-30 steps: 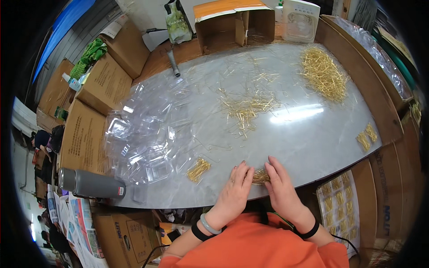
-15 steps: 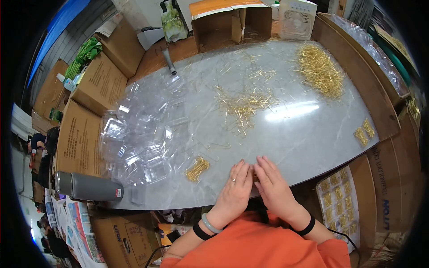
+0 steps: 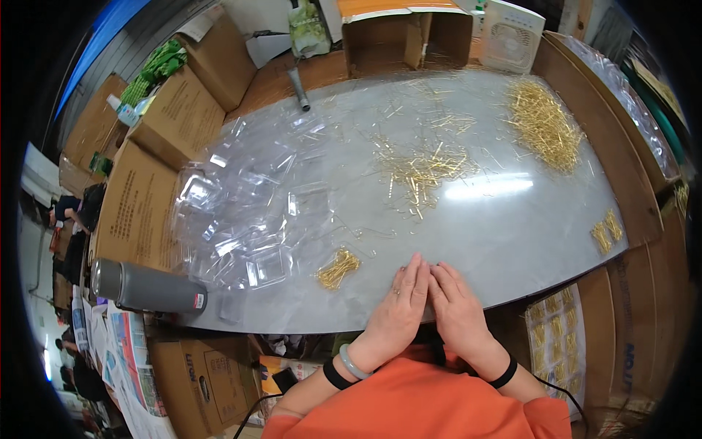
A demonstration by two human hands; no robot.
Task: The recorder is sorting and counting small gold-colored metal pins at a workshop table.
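Observation:
My left hand [image 3: 398, 311] and my right hand [image 3: 458, 311] rest side by side at the table's front edge, long fingers straight and pressed together, thumbs out of sight. The palms cup inward, and whatever lies between them is hidden. To the left of my left hand sits a small bundle of gold wire hooks [image 3: 338, 268]. Beyond the hands, loose gold hooks [image 3: 428, 172] are strewn across the middle of the grey table [image 3: 504, 241]. A larger heap of gold hooks [image 3: 545, 124] lies at the far right. Two small bundles [image 3: 607, 230] lie near the right edge.
Clear plastic boxes [image 3: 267, 271] cover the table's left side. A grey bottle [image 3: 150, 285] lies at the front left corner. Cardboard walls [image 3: 621, 154] border the table, with a white fan [image 3: 512, 36] at the back. Bagged gold bundles [image 3: 556, 336] sit below, at right.
The whole view has shifted a little, with the table's contents sliding right. My hands stay together; the sliver of gold seen between them before is now covered.

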